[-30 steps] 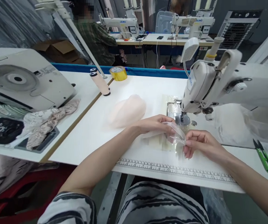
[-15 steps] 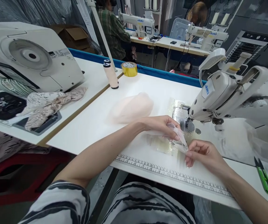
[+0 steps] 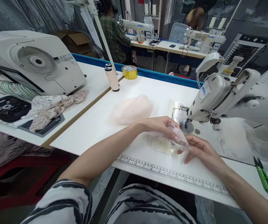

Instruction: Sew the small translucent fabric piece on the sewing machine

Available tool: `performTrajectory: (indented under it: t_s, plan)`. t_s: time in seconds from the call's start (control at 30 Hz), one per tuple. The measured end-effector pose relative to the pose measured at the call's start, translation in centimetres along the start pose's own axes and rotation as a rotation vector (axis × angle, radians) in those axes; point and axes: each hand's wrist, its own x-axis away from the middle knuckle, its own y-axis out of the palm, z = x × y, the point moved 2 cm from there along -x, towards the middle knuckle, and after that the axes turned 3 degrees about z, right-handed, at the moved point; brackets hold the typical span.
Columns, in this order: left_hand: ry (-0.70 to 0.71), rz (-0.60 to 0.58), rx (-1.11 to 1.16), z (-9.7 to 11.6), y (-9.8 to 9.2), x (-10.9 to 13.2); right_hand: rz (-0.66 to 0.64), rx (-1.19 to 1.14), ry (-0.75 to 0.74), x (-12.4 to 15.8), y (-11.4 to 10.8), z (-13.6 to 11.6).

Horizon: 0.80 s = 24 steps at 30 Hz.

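Observation:
A piece of sheer, pale fabric (image 3: 182, 140) stretches between my two hands over the table, just in front of the sewing machine's needle plate (image 3: 179, 116). My left hand (image 3: 163, 127) pinches it from above, thumb and fingers closed on the cloth. At the fabric's right end, my right hand (image 3: 200, 150) has thumb and forefinger closed on the edge, the other fingers curled beneath. The JUKI sewing machine (image 3: 214, 96) stands right behind my hands. Left of them lies a loose heap of sheer pale-pink fabric (image 3: 134, 109).
Green thread snips (image 3: 264, 177) lie at the right edge. A thread cone (image 3: 112, 77) and yellow tape roll (image 3: 129, 72) stand at the back. Another machine (image 3: 36, 62) with lace (image 3: 47, 112) is at left. A ruler strip (image 3: 171, 174) runs along the front. A person (image 3: 113, 37) sits beyond.
My right hand has shifted slightly up and its fingers have moved in under the fabric edge. My left hand keeps its pinch. The whole view has tilted a little.

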Motion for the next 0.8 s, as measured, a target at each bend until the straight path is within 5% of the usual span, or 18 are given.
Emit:
performTrajectory:
  t_s: [0.13, 0.27, 0.4, 0.57, 0.7, 0.8]
  plan:
    - [0.012, 0.006, -0.041, 0.9, -0.1, 0.3, 0.140, 0.046, -0.028, -0.2, 0.2, -1.1]
    - [-0.023, 0.046, -0.091, 2.5, -1.9, 3.1, 0.185, 0.064, -0.051, -0.2, 0.5, -2.2]
    - [-0.077, 0.351, -0.156, 2.7, -4.1, 8.4, 0.123, 0.062, -0.082, -1.5, 2.1, -3.1]
    - [-0.050, 0.689, -0.255, 2.1, -4.0, 13.9, 0.183, 0.038, -0.137, -4.9, 4.9, -4.1]
    - [0.086, 0.853, -0.164, 2.0, -4.3, 14.9, 0.165, -0.142, -0.220, -7.3, 6.6, -5.5]
    - [0.145, 0.999, -0.170, 2.4, -6.8, 14.1, 0.149, -0.210, -0.213, -9.1, 7.2, -6.1]
